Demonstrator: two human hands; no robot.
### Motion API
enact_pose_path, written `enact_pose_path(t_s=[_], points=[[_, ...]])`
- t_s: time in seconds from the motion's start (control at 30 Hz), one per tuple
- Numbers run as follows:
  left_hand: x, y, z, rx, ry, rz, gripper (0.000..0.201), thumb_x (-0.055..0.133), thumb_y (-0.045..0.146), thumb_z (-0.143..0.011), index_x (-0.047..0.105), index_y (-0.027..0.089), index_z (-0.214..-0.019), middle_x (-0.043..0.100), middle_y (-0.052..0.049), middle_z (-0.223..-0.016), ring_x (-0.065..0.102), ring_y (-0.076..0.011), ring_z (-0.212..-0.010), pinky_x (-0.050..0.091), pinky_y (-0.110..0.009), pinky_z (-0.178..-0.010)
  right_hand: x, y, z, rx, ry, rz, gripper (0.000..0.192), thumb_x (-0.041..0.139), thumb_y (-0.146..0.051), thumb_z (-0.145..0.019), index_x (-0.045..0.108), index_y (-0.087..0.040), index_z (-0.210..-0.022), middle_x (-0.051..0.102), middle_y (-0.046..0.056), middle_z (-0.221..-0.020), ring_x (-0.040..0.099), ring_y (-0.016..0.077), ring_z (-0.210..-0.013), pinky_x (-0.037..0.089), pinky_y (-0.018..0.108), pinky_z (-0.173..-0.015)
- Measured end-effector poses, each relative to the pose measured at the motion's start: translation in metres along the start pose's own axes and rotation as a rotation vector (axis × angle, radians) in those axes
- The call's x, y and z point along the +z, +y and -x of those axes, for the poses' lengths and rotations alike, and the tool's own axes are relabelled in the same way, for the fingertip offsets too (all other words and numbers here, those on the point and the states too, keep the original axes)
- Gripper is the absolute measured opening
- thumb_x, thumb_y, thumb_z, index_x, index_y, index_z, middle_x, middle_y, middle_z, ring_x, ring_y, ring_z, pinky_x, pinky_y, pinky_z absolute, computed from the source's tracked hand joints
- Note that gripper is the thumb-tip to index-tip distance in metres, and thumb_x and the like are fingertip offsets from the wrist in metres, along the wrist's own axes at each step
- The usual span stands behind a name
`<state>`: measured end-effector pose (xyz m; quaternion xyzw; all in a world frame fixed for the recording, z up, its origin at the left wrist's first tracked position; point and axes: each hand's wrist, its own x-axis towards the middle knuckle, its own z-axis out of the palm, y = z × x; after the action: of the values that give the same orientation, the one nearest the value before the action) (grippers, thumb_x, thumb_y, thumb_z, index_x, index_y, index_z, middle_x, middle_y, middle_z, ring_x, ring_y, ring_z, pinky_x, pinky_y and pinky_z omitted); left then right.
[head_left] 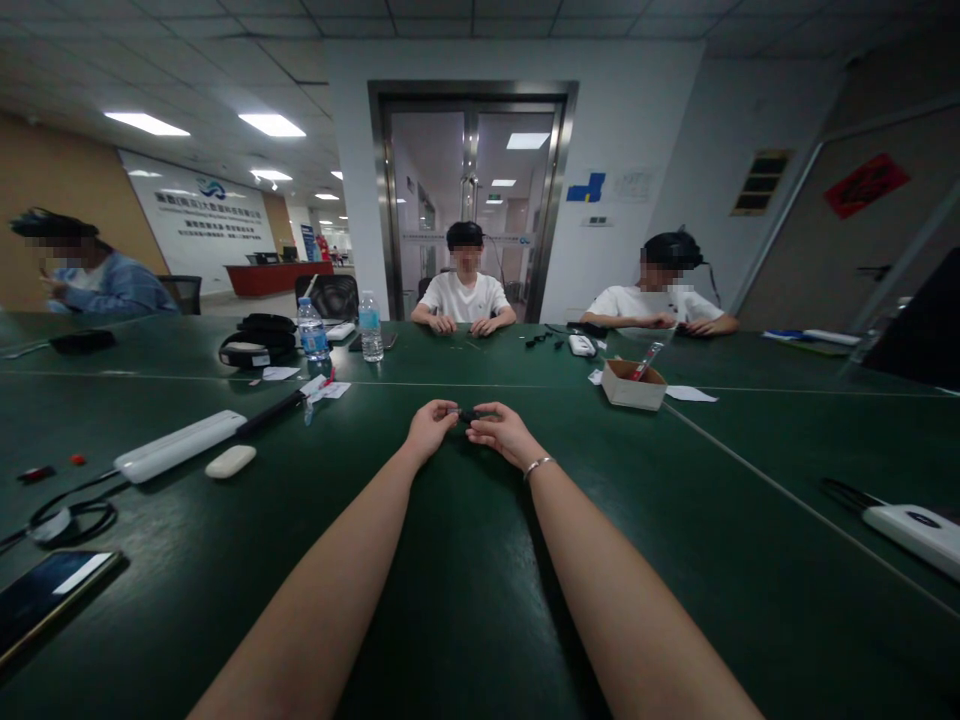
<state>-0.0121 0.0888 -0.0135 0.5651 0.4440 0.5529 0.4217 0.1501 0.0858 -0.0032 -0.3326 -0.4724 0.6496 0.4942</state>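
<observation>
Left hand (429, 428): fingers curled, pinching one end of a small dark object (469, 414).
Right hand (504, 432): closed on its other end.
Object: held between both hands, just above the green table (465, 600).
Room: bare tabletop all around; cardboard box (634, 384) well apart.
Unclear: object too small to identify.

Bare forearms, a thin silver bracelet (537, 465) on the right wrist.

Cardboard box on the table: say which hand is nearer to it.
Right. The right hand lies left of and below the cardboard box in the picture, apart from it; the left hand is farther left. Both pinch a small dark object between them.
</observation>
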Motion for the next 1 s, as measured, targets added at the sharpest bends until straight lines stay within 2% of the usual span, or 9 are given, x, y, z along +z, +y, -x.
enact_pose_path(t_s=[0.3,0.43,0.57,1.0], points=[[-0.002,0.0006,0.0015,-0.052,-0.066,0.04,0.028,0.069,0.018,-0.064,0.061,0.011,-0.09,0.066,-0.008,-0.082,0.062,-0.0155,-0.077,0.049,-0.035,-0.081,-0.0007,0.0007,-0.0016,-0.013,0.025,-0.032,0.03,0.06,0.008,-0.069,0.05,-0.012,-0.089,0.062,0.004,-0.067,0.067,0.0184,-0.063,0.058,0.029,-0.063],[-0.0022,0.0014,0.0021,-0.076,-0.081,0.064,0.025,0.068,0.017,-0.066,0.061,0.01,-0.09,0.066,-0.008,-0.081,0.062,-0.0147,-0.077,0.05,-0.032,-0.08,-0.0005,-0.0013,-0.0014,0.027,0.03,-0.051,0.019,0.055,0.001,-0.078,0.049,-0.012,-0.09,0.063,0.005,-0.069,0.067,0.0189,-0.063,0.058,0.03,-0.063],[-0.003,0.0017,0.0017,-0.074,-0.091,0.036,0.027,0.069,0.022,-0.065,0.062,0.009,-0.088,0.065,-0.008,-0.076,0.062,-0.014,-0.072,0.05,-0.03,-0.075,-0.0015,-0.0025,-0.0014,0.041,0.019,-0.054,0.016,0.052,0.0,-0.081,0.049,-0.011,-0.091,0.064,0.007,-0.069,0.068,0.0192,-0.063,0.058,0.029,-0.062],[-0.007,-0.0019,-0.0031,-0.057,-0.154,-0.077,0.03,0.066,0.034,-0.068,0.064,0.01,-0.084,0.064,-0.006,-0.068,0.056,-0.0109,-0.059,0.044,-0.025,-0.059,-0.0093,0.0018,-0.0056,0.052,-0.041,-0.068,0.018,0.057,-0.001,-0.079,0.05,-0.012,-0.091,0.065,0.007,-0.073,0.068,0.0213,-0.067,0.058,0.03,-0.064]])
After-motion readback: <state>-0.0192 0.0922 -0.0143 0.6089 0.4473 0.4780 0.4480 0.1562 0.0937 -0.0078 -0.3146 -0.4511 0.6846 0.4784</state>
